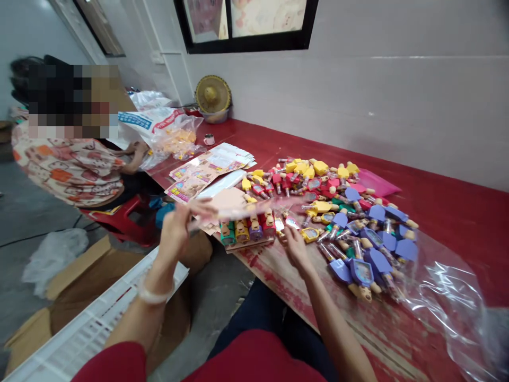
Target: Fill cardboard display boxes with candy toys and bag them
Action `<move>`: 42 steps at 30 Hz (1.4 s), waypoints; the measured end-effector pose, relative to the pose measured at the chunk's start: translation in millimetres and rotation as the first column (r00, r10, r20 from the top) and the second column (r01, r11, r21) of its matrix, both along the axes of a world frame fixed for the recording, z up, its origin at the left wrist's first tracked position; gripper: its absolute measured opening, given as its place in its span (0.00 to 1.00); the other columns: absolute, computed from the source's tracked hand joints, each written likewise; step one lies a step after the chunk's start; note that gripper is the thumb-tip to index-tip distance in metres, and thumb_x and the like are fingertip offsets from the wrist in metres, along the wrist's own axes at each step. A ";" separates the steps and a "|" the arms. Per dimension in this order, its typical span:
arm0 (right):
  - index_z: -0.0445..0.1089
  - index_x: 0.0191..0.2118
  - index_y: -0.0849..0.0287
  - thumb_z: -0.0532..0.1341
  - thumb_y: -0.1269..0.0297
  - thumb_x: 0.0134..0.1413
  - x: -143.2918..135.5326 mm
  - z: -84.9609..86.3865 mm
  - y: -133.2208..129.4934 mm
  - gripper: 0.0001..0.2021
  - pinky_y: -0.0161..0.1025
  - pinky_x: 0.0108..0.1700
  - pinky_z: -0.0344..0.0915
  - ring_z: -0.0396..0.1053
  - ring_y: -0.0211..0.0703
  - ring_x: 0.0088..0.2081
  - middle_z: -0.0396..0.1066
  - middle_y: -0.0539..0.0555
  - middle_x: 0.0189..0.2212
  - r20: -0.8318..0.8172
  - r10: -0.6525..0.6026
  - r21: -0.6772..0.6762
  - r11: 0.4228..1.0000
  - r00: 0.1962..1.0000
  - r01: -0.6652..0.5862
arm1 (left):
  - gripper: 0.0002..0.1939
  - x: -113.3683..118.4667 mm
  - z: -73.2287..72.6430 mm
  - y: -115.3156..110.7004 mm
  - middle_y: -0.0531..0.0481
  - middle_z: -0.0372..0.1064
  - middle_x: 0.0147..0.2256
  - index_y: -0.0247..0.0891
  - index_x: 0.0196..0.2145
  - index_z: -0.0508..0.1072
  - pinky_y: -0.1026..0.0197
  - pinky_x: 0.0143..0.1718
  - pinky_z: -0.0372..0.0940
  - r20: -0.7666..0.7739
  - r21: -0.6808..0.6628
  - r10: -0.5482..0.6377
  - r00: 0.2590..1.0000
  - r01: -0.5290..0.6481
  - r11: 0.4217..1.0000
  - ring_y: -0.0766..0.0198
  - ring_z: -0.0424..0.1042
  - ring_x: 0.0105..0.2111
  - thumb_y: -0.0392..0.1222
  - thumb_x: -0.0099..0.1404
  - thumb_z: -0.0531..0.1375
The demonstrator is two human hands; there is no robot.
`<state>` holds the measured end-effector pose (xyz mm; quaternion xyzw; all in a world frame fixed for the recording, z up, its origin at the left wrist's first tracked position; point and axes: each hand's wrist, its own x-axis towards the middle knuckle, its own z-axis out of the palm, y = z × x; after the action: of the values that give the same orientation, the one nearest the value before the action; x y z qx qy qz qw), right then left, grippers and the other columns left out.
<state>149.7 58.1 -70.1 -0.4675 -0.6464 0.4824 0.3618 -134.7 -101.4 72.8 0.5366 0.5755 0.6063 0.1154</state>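
My left hand (182, 225) is raised above the near table edge, its fingers closed on a see-through plastic piece (254, 208) that is smeared by motion. The piece stretches to the right over a row of bear-faced toys (242, 229) in green, yellow, purple and red, which lie on a backing card (254, 245). My right hand (293, 245) is low over the table just right of that row, fingers apart and seemingly holding nothing. Close to its fingertips lies a yellow toy (310, 234). Beyond it spreads a pile of purple, yellow and red toys with clear tubes (374, 239).
Printed cards (194, 178) are stacked behind the row. Clear plastic bagging (449, 297) covers the right side. A co-worker (67, 164) sits at left beside bags of yellow parts (178, 142). A white crate (99, 318) and cardboard box (79, 270) stand at my left.
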 end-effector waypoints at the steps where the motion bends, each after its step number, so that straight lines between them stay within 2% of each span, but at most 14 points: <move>1: 0.73 0.54 0.58 0.49 0.34 0.62 17.0 8.2 -0.8 0.34 0.51 0.45 0.71 0.74 0.58 0.44 0.77 0.62 0.43 -0.026 0.059 -0.057 0.997 0.998 -0.060 | 0.31 6.4 -21.6 -19.1 0.39 0.74 0.55 0.39 0.41 0.78 0.41 0.66 0.58 -0.059 -0.134 -0.101 0.993 0.092 0.987 0.44 0.63 0.64 0.70 0.68 0.51; 2: 0.75 0.51 0.58 0.46 0.33 0.63 33.9 16.5 -1.2 0.36 0.50 0.44 0.71 0.74 0.57 0.41 0.78 0.61 0.40 -0.049 0.141 -0.096 0.985 0.989 -0.145 | 0.28 13.0 -46.5 -36.4 0.40 0.68 0.61 0.41 0.45 0.77 0.40 0.68 0.55 -0.081 -0.247 -0.110 0.991 0.087 0.965 0.43 0.57 0.67 0.68 0.63 0.60; 4: 0.77 0.48 0.59 0.45 0.33 0.64 61.0 29.9 -1.1 0.36 0.49 0.44 0.70 0.74 0.55 0.40 0.78 0.60 0.37 -0.037 0.348 -0.125 0.928 0.937 -0.350 | 0.42 25.6 -99.9 -60.3 0.39 0.52 0.70 0.42 0.62 0.65 0.40 0.67 0.55 -0.027 -0.400 -0.021 0.999 0.009 0.917 0.42 0.53 0.69 0.64 0.55 0.68; 5: 0.77 0.49 0.59 0.49 0.35 0.64 68.7 33.5 -0.9 0.33 0.48 0.44 0.70 0.74 0.53 0.40 0.78 0.59 0.38 0.011 0.452 -0.127 0.886 0.892 -0.447 | 0.47 30.7 -124.9 -65.5 0.37 0.53 0.69 0.40 0.64 0.60 0.41 0.66 0.58 0.026 -0.488 -0.013 1.000 0.024 0.872 0.42 0.56 0.68 0.63 0.55 0.69; 7: 0.75 0.52 0.60 0.61 0.45 0.59 69.6 32.8 -0.8 0.25 0.44 0.44 0.69 0.73 0.50 0.40 0.77 0.57 0.41 0.207 0.580 -0.126 0.815 0.788 -0.566 | 0.39 36.6 -163.6 -62.5 0.35 0.63 0.63 0.37 0.62 0.62 0.44 0.62 0.63 0.135 -0.593 -0.069 0.988 0.136 0.794 0.45 0.65 0.62 0.61 0.60 0.64; 9: 0.72 0.52 0.60 0.65 0.59 0.55 53.5 23.5 -1.1 0.20 0.41 0.43 0.68 0.73 0.49 0.41 0.77 0.58 0.44 0.494 0.525 -0.066 0.817 0.693 -0.572 | 0.28 35.3 -182.3 -47.1 0.37 0.72 0.54 0.36 0.54 0.68 0.46 0.57 0.66 0.078 -0.630 -0.097 0.992 0.125 0.766 0.46 0.72 0.55 0.58 0.64 0.61; 11: 0.71 0.49 0.62 0.61 0.68 0.58 28.4 11.1 0.1 0.14 0.40 0.44 0.65 0.72 0.49 0.44 0.76 0.61 0.46 0.728 0.323 0.064 0.846 0.605 -0.529 | 0.19 28.3 -183.4 -27.4 0.38 0.75 0.46 0.36 0.43 0.72 0.46 0.53 0.67 -0.174 -0.626 -0.080 0.981 -0.047 0.778 0.45 0.73 0.50 0.55 0.65 0.61; 14: 0.70 0.47 0.62 0.53 0.71 0.65 -5.7 -1.9 8.2 0.10 0.42 0.48 0.63 0.72 0.52 0.48 0.75 0.66 0.47 0.836 0.048 0.250 0.854 0.547 -0.456 | 0.14 15.6 -172.5 -2.1 0.37 0.74 0.41 0.38 0.34 0.71 0.46 0.49 0.67 -0.541 -0.471 0.036 0.840 -0.338 0.815 0.44 0.72 0.47 0.52 0.67 0.59; 18: 0.69 0.49 0.63 0.53 0.72 0.66 -22.2 -10.9 23.1 0.11 0.44 0.49 0.63 0.70 0.54 0.49 0.75 0.67 0.46 0.794 -0.152 0.454 0.792 0.588 -0.409 | 0.12 9.9 -174.7 16.0 0.35 0.74 0.42 0.36 0.38 0.71 0.46 0.50 0.67 -0.690 -0.252 0.174 0.702 -0.460 0.852 0.44 0.71 0.47 0.48 0.69 0.59; 27: 0.69 0.42 0.63 0.53 0.70 0.67 -16.1 -27.7 33.5 0.08 0.43 0.46 0.63 0.71 0.54 0.44 0.75 0.66 0.41 0.780 -0.131 0.461 0.781 0.612 -0.421 | 0.12 6.1 -200.3 23.7 0.33 0.75 0.40 0.33 0.39 0.73 0.47 0.46 0.66 -0.742 -0.163 0.192 0.642 -0.451 0.877 0.43 0.72 0.46 0.46 0.72 0.55; 35: 0.68 0.42 0.60 0.56 0.69 0.65 -13.7 -31.5 33.7 0.05 0.38 0.39 0.61 0.72 0.48 0.41 0.76 0.61 0.40 0.805 -0.076 0.370 0.840 0.589 -0.398 | 0.10 3.3 -205.3 27.1 0.36 0.75 0.42 0.35 0.40 0.73 0.48 0.46 0.67 -0.660 -0.211 0.150 0.736 -0.373 0.904 0.45 0.72 0.46 0.44 0.71 0.57; 37: 0.69 0.43 0.60 0.58 0.70 0.62 -13.0 -16.7 37.1 0.05 0.38 0.39 0.62 0.72 0.48 0.42 0.76 0.61 0.41 0.814 -0.061 0.344 0.852 0.578 -0.395 | 0.09 2.1 -204.7 27.1 0.37 0.75 0.43 0.36 0.40 0.74 0.49 0.47 0.67 -0.633 -0.234 0.132 0.763 -0.352 0.906 0.46 0.73 0.47 0.44 0.70 0.58; 40: 0.68 0.47 0.63 0.53 0.73 0.63 -18.4 41.4 43.4 0.10 0.42 0.45 0.64 0.71 0.52 0.46 0.74 0.65 0.45 0.749 -0.148 0.445 0.835 0.646 -0.324 | 0.09 1.5 -201.8 26.8 0.38 0.75 0.43 0.36 0.39 0.73 0.49 0.46 0.67 -0.619 -0.268 0.120 0.776 -0.352 0.897 0.47 0.73 0.46 0.44 0.70 0.58; 42: 0.68 0.50 0.62 0.51 0.69 0.68 -30.8 94.7 45.0 0.12 0.47 0.53 0.64 0.69 0.53 0.50 0.72 0.65 0.48 0.528 -0.256 0.669 0.713 0.810 -0.211 | 0.09 2.8 -199.8 27.2 0.38 0.75 0.43 0.36 0.38 0.73 0.49 0.46 0.67 -0.617 -0.280 0.124 0.777 -0.364 0.888 0.47 0.73 0.46 0.44 0.70 0.58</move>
<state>118.9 103.1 24.7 -0.4278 -0.8523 0.0273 0.2997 -131.8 -74.2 -127.0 0.5819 0.7558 0.2969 -0.0452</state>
